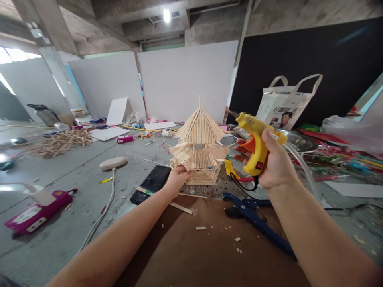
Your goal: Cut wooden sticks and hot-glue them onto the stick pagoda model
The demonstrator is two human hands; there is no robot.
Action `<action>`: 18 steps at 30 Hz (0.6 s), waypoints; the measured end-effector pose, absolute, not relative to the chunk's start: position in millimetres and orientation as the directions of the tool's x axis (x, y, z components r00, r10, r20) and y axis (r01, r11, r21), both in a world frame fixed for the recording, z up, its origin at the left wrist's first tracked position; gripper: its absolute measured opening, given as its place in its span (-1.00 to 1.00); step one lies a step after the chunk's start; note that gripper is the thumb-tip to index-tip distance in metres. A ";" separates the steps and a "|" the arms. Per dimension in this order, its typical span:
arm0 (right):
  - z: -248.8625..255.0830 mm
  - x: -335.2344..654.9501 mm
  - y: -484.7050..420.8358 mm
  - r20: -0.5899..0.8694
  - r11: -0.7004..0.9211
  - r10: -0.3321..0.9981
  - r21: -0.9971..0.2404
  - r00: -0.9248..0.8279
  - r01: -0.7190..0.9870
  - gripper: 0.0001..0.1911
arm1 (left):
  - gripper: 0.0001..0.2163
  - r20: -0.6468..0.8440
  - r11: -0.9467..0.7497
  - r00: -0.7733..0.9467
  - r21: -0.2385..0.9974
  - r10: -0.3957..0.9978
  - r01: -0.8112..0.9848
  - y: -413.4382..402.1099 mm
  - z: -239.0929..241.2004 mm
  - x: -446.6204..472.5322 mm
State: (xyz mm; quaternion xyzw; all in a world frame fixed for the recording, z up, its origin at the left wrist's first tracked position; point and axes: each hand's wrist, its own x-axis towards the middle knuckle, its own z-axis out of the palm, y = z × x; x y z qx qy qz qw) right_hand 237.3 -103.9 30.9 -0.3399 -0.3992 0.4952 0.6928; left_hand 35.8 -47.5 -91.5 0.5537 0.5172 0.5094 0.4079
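A two-tiered pagoda model (201, 131) built of thin wooden sticks stands upright in the middle, a pointed spire on its roof. My left hand (179, 177) grips its lower left side, fingers closed at the open stick frame; the fingertips are partly hidden. Raised to the right of the model, my right hand (277, 163) is wrapped round a yellow hot glue gun (257, 153) with an orange trigger. The gun's nozzle points left, toward the roof but apart from it. A clear hose-like glue stick trails from its back.
Blue cutters (254, 223) lie on the brown board (191, 247) among stick scraps. A black phone (154, 179) is left of the model. Magenta power strips (38, 211), a white cable (109, 199), a stick pile (62, 141), a metal basin (302, 141) and a tote bag (283, 105) surround it.
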 end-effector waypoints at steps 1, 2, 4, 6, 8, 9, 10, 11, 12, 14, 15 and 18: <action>32.2 237.5 -104.8 0.221 0.285 0.956 -0.865 0.195 -0.414 -0.71 | -0.81 0.140 -0.136 -0.025 0.981 0.990 0.138 -46.6 -91.3 33.7; 33.5 237.6 -105.7 0.223 0.289 0.954 -0.863 0.202 -0.413 -0.70 | -0.81 0.139 -0.139 0.007 0.982 0.990 0.128 -45.8 -90.8 31.5; 36.0 237.8 -107.2 0.225 0.299 0.949 -0.864 0.221 -0.405 -0.69 | -0.80 0.130 -0.136 0.063 0.985 0.990 0.110 -44.2 -89.4 27.3; 38.4 238.4 -108.4 0.232 0.309 0.945 -0.866 0.232 -0.393 -0.69 | -0.79 0.112 -0.122 0.108 0.988 0.988 0.091 -42.6 -87.7 23.6; 40.6 239.5 -109.6 0.237 0.313 0.943 -0.868 0.232 -0.386 -0.68 | -0.77 0.094 -0.106 0.152 0.992 0.984 0.073 -41.3 -85.9 20.7; 41.6 240.2 -110.3 0.236 0.312 0.943 -0.868 0.233 -0.386 -0.67 | -0.76 0.086 -0.098 0.173 0.993 0.981 0.064 -40.7 -85.2 19.6; 42.5 240.9 -111.0 0.234 0.311 0.944 -0.868 0.233 -0.387 -0.67 | -0.75 0.080 -0.092 0.192 0.994 0.978 0.055 -40.1 -84.6 18.6; 43.4 241.5 -111.8 0.233 0.310 0.944 -0.868 0.233 -0.387 -0.67 | -0.75 0.074 -0.086 0.208 0.995 0.975 0.048 -39.5 -84.2 17.8; 44.1 241.9 -112.7 0.234 0.310 0.944 -0.868 0.231 -0.388 -0.67 | -0.75 0.070 -0.081 0.221 0.996 0.973 0.043 -39.0 -83.8 17.0; 45.2 242.2 -114.4 0.244 0.315 0.944 -0.868 0.222 -0.384 -0.67 | -0.76 0.062 -0.073 0.240 0.997 0.969 0.040 -37.9 -82.8 15.4; 45.5 242.0 -115.1 0.250 0.318 0.944 -0.869 0.216 -0.380 -0.67 | -0.76 0.058 -0.070 0.247 0.997 0.967 0.040 -37.4 -81.8 14.4; 45.6 241.1 -116.1 0.265 0.318 0.946 -0.877 0.189 -0.359 -0.66 | -0.72 0.036 -0.056 0.293 0.997 0.955 0.060 -37.1 -76.0 10.3</action>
